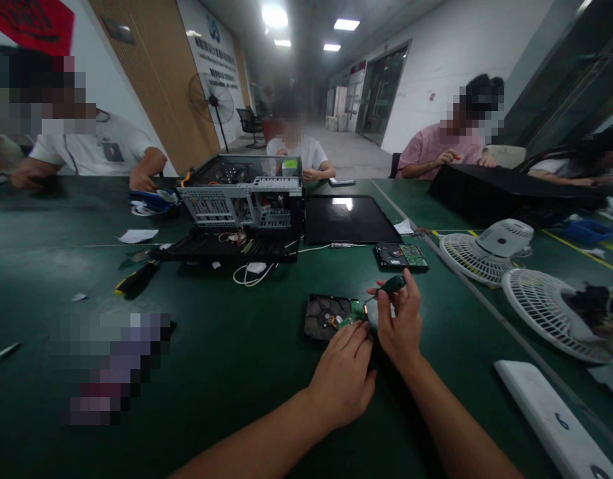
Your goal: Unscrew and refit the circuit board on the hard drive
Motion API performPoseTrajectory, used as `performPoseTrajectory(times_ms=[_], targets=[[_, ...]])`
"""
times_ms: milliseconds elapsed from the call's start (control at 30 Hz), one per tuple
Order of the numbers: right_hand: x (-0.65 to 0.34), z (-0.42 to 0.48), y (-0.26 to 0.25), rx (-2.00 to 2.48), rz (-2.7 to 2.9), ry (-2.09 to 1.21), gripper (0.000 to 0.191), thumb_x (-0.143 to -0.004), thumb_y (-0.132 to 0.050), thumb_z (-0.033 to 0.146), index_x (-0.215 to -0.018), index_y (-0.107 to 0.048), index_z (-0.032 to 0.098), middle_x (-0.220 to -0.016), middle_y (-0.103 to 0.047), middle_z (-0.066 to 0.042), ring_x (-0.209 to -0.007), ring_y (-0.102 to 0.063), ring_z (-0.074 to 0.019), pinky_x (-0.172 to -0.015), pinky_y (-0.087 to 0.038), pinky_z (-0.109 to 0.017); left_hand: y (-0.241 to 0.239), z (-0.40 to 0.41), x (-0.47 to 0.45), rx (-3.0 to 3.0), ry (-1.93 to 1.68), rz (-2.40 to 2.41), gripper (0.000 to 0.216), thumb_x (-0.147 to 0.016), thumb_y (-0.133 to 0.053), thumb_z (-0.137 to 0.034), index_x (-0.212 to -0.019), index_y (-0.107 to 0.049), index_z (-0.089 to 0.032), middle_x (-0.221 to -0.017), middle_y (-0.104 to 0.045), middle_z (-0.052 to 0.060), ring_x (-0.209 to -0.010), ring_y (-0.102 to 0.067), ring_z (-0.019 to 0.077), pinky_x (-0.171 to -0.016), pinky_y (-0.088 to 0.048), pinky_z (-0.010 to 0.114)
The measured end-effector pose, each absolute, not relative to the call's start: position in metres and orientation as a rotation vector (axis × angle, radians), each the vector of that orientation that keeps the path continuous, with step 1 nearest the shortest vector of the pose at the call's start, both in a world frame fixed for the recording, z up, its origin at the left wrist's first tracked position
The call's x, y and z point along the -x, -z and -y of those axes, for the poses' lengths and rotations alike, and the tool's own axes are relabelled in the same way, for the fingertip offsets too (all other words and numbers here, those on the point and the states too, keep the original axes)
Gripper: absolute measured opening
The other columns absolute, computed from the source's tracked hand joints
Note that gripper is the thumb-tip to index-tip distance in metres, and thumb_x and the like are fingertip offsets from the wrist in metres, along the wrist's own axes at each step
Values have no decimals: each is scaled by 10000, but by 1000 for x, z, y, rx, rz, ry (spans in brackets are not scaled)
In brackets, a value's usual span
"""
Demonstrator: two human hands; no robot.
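Note:
A hard drive [320, 316] lies on the green table in front of me with its underside up, a small green circuit board [357, 310] showing at its right end. The bent fingers of my left hand [342, 376] grip the near right edge of the drive and cover part of that board. My right hand [402, 326] is closed around the dark green handle of a screwdriver [392, 285]. Its thin shaft slants down to the left, with the tip at the right end of the board; whether it touches a screw I cannot tell.
A second hard drive [401, 257] lies beyond my right hand. An opened computer case [241, 206] and its black side panel [351, 219] stand behind. White fan grilles [479, 258] and a white bar [556, 412] are at right, a yellow-black screwdriver [137, 279] at left. Several people sit around.

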State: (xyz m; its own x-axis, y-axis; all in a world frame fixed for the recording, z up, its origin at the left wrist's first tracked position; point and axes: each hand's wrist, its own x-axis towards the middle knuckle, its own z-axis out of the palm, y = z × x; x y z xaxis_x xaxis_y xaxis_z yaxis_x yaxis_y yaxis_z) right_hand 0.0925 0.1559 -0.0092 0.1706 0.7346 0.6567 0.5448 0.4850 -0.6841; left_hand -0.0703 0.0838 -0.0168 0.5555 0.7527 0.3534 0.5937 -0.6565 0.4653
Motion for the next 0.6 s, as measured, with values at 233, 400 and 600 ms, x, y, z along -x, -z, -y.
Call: performPoseTrajectory(times_ms=[233,400,600], targets=[[-90,-160,12,1113,1497,-240,706,-1042,-601,329,-1648,-238,305,-1285,-719,-131,-970,-804,-250,-873,-671,-453,16,-83,69,-2506,-786,-1124,600,-939,-597,-257,-1514,-491,-125,-1622,-502,153,-1541,-421,311,-1311,-347,522],[-89,-162,13,1094,1512,-291,683,-1059,-583,344,-1645,-236,293,-1281,-717,-137,-978,-803,-249,-879,-672,-465,13,-83,69,-2511,-776,-1122,630,-928,-589,-247,-1534,-468,-124,-1608,-514,161,-1530,-435,318,-1303,-355,536],[-89,-161,14,1102,1515,-308,686,-1064,-579,363,-1648,-222,315,-1272,-722,-118,-986,-804,-244,-862,-675,-447,13,-83,69,-2518,-776,-1114,623,-928,-596,-253,-1526,-473,-129,-1596,-526,171,-1526,-438,323,-1294,-370,551]])
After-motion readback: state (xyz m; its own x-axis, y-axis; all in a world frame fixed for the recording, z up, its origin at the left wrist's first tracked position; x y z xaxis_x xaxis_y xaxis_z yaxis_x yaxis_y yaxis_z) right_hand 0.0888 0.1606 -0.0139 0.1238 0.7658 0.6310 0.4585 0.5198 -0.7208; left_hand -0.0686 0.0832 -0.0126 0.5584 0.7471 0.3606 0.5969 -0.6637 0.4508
